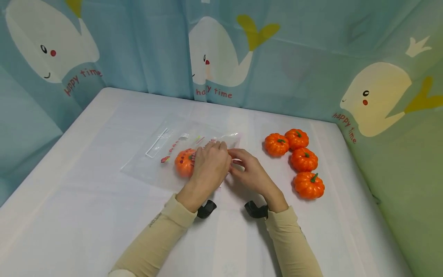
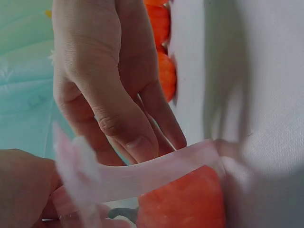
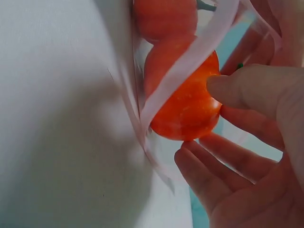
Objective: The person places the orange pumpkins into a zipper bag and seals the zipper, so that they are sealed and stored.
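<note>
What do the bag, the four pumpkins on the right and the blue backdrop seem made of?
Bag: thin, clear, glossy plastic film; a pumpkin shows through it.
Four pumpkins: probably hard plastic or painted foam, glossy; bright highlights, but which is unclear.
Blue backdrop: matt cloth or plastic sheeting, judging by its soft folds.

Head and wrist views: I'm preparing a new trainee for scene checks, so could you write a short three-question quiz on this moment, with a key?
1. Count: in the head view, how many loose pumpkins lie to the right of the right hand?
2. True or false: the clear bag has nothing inside it.
3. Multiple choice: in the right wrist view, what do the right hand's fingers touch?
A) the curtain
B) a pumpkin at the bag's opening
C) a sleeve

Key:
1. Four.
2. False; a bagged pumpkin shows through it.
3. B.
</note>
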### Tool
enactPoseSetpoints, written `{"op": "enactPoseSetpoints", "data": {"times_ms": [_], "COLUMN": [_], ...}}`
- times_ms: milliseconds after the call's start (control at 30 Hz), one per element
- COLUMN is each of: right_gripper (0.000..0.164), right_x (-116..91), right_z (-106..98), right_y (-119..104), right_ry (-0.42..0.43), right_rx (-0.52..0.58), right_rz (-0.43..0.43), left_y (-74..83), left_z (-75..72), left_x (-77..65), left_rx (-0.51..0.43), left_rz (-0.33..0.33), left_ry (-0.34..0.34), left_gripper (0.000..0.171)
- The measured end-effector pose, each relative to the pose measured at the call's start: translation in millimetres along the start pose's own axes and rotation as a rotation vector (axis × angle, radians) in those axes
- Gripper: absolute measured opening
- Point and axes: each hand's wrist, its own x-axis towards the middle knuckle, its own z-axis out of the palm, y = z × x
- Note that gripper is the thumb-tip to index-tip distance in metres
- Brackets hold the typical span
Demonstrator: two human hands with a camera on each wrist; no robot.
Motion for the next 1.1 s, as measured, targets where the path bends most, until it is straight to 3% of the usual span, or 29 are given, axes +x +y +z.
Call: {"op": "enactPoseSetpoints", "data": {"times_ms": [100,233,367,533,767,1100], "right_gripper": [0.044,0.044,0.043,0.039,0.036,0.041], "right_x": [-2,-4,-4,-2,-3,-1], "right_z": [-1,-5,-7,-8,-12,-4], "right_y": [2,3,3,4,2,4], "right_ry": [-0.015,-0.032,-0.044,-0.083,-0.165,-0.226], "right_rx": [0.019,0.062,0.119,0.158,0.192,0.259], "right_rz": [0.023,0.062,0.084,0.076,0.086,0.109], "left_y": [-1.6,-6.6,-9.5,-7.2,-3.9,3.3], "left_z": [-0.3,-3.9,-6.2,-1.8,5.8,13.0], "left_x": [-1.3,-2.8,-2.3,-0.1,2.0,0.3], "left_rx": [-0.04,-0.14,-0.12,-0.101,-0.125,-0.136], "left_rz": [0.006,-0.029,-0.024,-0.002,-0.047,-0.053], "left_ry": [-0.067,-0.22,-0.317,-0.257,-0.128,-0.133], "left_gripper": [0.017,0.038,0.052,0.048,0.047,0.049]}}
